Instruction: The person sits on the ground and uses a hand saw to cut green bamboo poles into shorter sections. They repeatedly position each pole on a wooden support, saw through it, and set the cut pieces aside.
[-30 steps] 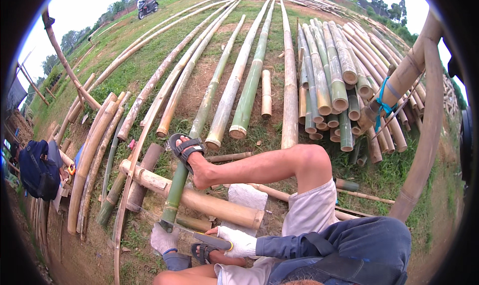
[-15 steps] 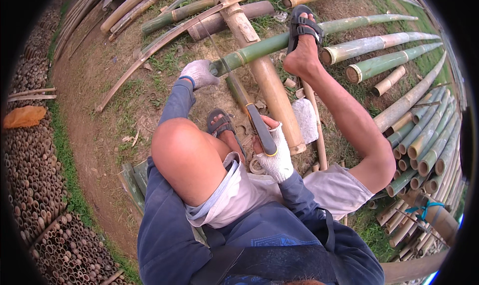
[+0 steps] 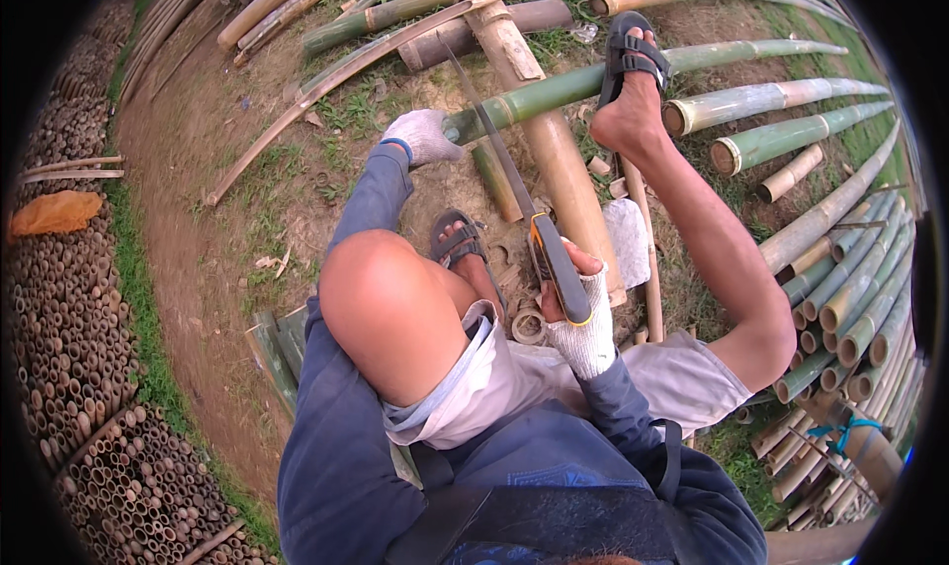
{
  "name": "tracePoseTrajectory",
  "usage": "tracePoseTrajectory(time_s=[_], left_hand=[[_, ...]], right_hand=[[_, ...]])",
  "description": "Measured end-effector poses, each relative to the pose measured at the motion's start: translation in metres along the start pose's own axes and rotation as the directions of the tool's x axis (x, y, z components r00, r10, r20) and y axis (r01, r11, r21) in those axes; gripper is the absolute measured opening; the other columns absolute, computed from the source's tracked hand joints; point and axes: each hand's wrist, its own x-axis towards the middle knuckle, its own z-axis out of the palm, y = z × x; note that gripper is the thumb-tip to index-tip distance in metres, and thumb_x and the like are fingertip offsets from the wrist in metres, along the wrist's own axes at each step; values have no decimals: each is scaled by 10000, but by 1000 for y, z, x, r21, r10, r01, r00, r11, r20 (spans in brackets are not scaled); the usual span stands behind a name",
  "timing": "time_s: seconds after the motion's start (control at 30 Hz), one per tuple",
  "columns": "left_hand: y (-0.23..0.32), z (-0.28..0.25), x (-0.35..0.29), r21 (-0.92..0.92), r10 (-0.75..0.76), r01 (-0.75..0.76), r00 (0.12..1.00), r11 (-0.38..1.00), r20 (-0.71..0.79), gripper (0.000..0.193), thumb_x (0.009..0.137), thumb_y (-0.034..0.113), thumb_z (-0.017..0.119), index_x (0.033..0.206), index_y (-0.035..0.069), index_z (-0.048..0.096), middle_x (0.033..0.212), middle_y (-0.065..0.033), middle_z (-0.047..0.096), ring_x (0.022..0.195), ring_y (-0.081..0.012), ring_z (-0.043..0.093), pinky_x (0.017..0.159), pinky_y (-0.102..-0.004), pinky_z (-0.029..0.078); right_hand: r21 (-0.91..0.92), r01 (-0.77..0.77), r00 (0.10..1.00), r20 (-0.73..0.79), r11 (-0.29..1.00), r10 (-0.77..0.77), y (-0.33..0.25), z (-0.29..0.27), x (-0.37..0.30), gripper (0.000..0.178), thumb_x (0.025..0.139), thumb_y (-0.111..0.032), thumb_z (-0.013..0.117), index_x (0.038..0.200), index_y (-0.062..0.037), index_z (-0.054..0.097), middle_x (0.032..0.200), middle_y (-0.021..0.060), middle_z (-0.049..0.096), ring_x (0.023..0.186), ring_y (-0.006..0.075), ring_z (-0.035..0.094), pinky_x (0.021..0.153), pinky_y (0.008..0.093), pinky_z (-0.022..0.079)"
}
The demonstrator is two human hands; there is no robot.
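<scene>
Here, green bamboo pole (image 3: 563, 86) across a thicker pale log (image 3: 554, 160), pinned at cut end by gloved left hand (image 3: 420, 135); right hand (image 3: 583, 318) clenched around handsaw (image 3: 534, 229) handle. Probably stiff, heavy, smooth-skinned; best gripped near the end.

The green bamboo pole (image 3: 554, 88) lies across the thick tan bamboo log (image 3: 554, 155), under the sandalled foot (image 3: 633, 66). The left hand (image 3: 420, 135) rests at its cut end; the right hand (image 3: 578, 318), nearer the body, grips the long-bladed handsaw (image 3: 524, 209) over it. Stacked cut bamboo tubes (image 3: 69, 347) lie far left.
</scene>
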Motion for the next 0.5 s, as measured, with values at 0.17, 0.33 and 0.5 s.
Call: tracePoseTrajectory(time_s=[0.17,0.33,0.5], left_hand=[[4,-7,-5,-37,-10,10,1000,999,12,722,711,553,878,1234,63,791,1214,-240,796,1154,-408,760,1033,-484,580],[-5,-4,5,-73,-5,9,998,997,55,746,702,532,905,1258,51,784,1216,-243,795,1174,-400,754,1045,-481,572],[-12,4,15,-72,22,-19,999,997,39,760,710,547,901,1271,49,780,1218,-242,796,1168,-401,756,1036,-478,573]], right_hand=[[-140,45,999,-2,989,-46,-2,1,-4,718,935,112,696,1599,-54,479,1444,124,611,1125,129,662,911,255,571],[-110,-61,990,118,992,74,-28,-19,-47,592,1007,46,594,1580,-3,452,1479,180,590,1289,254,633,1111,360,499],[-159,-43,994,93,986,59,-46,-29,-59,556,994,35,587,1541,21,487,1468,195,594,1247,294,657,1092,379,513]])
